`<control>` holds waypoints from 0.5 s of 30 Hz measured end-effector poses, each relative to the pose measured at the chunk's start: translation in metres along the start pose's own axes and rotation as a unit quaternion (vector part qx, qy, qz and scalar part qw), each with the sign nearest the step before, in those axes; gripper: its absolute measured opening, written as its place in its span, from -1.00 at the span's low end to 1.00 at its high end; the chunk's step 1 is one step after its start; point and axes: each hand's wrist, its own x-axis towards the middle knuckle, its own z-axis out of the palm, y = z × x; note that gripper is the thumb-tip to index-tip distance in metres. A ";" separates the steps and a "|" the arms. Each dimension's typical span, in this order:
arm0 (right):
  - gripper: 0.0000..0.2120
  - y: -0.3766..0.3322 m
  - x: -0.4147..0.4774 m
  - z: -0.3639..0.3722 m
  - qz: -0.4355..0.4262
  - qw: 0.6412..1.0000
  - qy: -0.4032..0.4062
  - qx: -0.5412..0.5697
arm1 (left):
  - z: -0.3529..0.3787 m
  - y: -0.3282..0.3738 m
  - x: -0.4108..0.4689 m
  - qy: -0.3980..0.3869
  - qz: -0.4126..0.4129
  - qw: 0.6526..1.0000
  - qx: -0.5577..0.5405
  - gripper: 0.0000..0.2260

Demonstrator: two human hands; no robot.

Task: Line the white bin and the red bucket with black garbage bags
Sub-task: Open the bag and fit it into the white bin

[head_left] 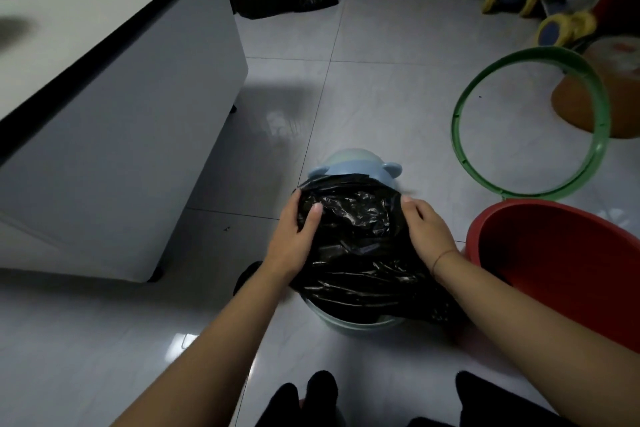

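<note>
Both hands are spreading the black garbage bag [360,253] over the small bin [349,321]: left hand [294,239] clamped on its left edge, right hand [427,236] gripping the right edge. The bag looks only half seated. Just right of the right hand, the red bucket [554,267] sits unlined.

From my view, both hands sit on the black bag [360,253] over the bin [349,324]. Bare floor tile [363,97] lies open at twelve o'clock. The white cabinet [131,135] walls off nine to eleven. The red bucket [561,267] crowds three o'clock, with the green hoop [462,149] just beyond at two.
</note>
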 end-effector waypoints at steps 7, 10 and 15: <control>-0.22 -0.003 0.020 -0.004 0.073 0.996 -0.012 -0.054 | -0.011 -0.007 0.039 -0.132 -0.170 0.973 -0.087 -0.36; -0.12 -0.003 0.022 -0.004 0.106 0.992 -0.016 -0.070 | -0.016 -0.010 0.034 -0.107 -0.243 0.947 -0.179 -0.42; -0.23 -0.010 0.010 -0.006 0.099 0.994 -0.022 -0.038 | -0.007 -0.008 0.021 0.002 -0.227 0.969 -0.096 -0.40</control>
